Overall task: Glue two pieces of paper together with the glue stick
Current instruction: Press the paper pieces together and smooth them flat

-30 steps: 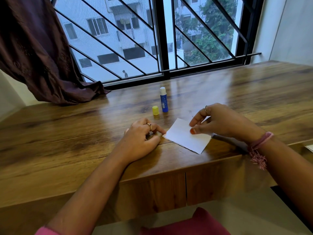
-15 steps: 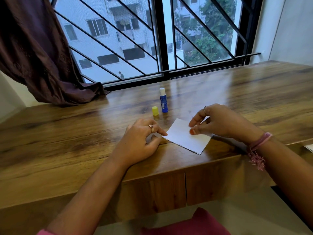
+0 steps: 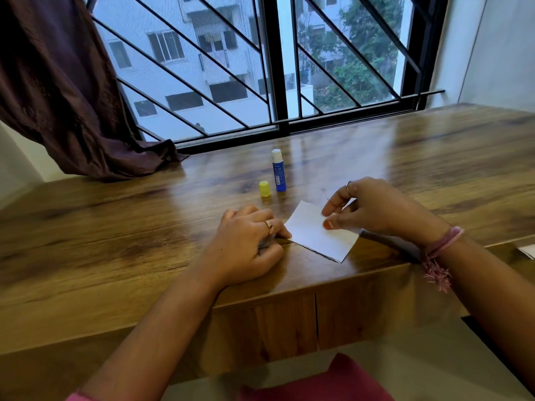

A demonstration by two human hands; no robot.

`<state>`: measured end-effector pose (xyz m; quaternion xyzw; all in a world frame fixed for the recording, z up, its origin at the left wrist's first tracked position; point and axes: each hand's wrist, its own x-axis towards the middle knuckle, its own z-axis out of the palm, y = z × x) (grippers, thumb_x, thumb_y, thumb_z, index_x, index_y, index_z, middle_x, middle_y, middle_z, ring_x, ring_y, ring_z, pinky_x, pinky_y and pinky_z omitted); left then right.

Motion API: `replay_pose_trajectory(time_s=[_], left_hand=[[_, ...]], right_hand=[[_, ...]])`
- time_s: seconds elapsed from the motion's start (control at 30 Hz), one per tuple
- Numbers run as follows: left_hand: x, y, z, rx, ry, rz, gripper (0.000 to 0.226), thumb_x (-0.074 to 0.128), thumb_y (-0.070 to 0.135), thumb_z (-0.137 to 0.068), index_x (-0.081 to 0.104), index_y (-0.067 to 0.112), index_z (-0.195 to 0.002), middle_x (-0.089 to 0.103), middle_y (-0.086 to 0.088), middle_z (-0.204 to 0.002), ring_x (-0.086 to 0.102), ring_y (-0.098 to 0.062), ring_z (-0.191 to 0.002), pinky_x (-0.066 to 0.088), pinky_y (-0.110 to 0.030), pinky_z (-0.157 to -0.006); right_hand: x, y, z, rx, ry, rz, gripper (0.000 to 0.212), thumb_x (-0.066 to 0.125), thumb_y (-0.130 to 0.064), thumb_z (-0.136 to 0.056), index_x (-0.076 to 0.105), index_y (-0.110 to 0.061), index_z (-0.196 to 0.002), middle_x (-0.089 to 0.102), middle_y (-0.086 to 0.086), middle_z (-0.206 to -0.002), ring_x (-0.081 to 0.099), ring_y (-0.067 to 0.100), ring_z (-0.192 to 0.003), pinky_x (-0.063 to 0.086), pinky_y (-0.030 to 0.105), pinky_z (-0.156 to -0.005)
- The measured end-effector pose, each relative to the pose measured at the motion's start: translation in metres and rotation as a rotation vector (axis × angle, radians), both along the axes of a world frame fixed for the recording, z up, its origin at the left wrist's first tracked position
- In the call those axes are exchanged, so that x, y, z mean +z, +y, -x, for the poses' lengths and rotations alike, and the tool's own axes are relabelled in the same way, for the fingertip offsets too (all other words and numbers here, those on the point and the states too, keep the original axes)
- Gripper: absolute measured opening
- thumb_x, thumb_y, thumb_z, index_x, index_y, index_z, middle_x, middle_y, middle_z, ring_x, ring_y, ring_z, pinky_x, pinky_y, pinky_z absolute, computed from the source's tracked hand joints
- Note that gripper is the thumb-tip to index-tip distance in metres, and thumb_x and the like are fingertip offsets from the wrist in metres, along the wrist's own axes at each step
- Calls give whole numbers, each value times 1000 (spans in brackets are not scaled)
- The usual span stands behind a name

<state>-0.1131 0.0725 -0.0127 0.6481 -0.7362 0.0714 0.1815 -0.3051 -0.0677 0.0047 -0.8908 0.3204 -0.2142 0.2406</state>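
Far left, dark brown curtain (image 3: 58,91) hangs down and bunches on the back edge of the wooden desk (image 3: 115,227). My left hand (image 3: 249,244) lies on the desk near the front edge, fingers curled under, ring on one finger; fingertips touch the left corner of the paper (image 3: 318,233). Something grey shows under the fingers, can't tell what, can't tell if the hand actually grips anything. Behind that hand, yellow cap (image 3: 265,189) stands on the desk, off the stick. Just beside it on the right, blue glue stick (image 3: 278,170) stands upright, uncapped, white tip up, apart from both hands. White paper lies flat on the desk near the front edge, turned at an angle; a dark edge shows along its lower side, can't tell if that is a second sheet or shadow. My right hand (image 3: 373,209) pinches the paper's right part, thumb on top with orange nail, fingers curled over the far edge, ring on one finger. Pink thread band (image 3: 440,244) on the right wrist. Window grille (image 3: 275,68) behind the desk. Far right edge, a bit of white paper (image 3: 528,251) on the desk, mostly cut off.
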Motion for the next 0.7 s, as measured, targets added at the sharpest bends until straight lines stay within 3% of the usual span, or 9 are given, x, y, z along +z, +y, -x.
replay_pose_trajectory(time_s=[0.33,0.43,0.57,0.63,0.7], left_hand=[[-2,1,-1,-3,-2,6,45,32,44,-74,66,34,-103,51,24,-96,37,0,-99,16,-26,-79],[-1,2,-1,2,1,-1,40,38,41,-76,66,34,-103,49,25,-95,36,0,-99,16,-27,-80],[-1,2,-1,5,3,-9,35,43,37,-77,66,35,-103,49,25,-95,37,0,-100,16,-26,-81],[-1,1,-2,3,9,-6,36,41,38,-77,67,35,-102,51,25,-95,38,0,-100,16,-26,-80],[-1,1,-2,-2,14,2,41,36,43,-76,67,35,-102,50,25,-94,38,0,-99,17,-26,-80]], right_hand=[[0,-1,0,8,-35,-2,19,83,-23,-68,72,-31,-81,65,-15,-81,59,1,-69,41,3,-54],[1,0,2,22,-61,7,17,81,-25,-70,71,-31,-83,66,-14,-83,64,1,-74,44,5,-59],[0,4,7,82,-114,205,10,68,-22,-84,72,-27,-92,65,-10,-91,61,2,-83,49,14,-73],[-2,6,10,190,-68,318,20,58,-19,-91,72,-31,-99,59,-9,-98,53,3,-88,42,15,-78],[-8,9,10,276,29,377,31,51,-17,-95,70,-39,-104,56,-8,-105,47,9,-95,34,28,-83]])
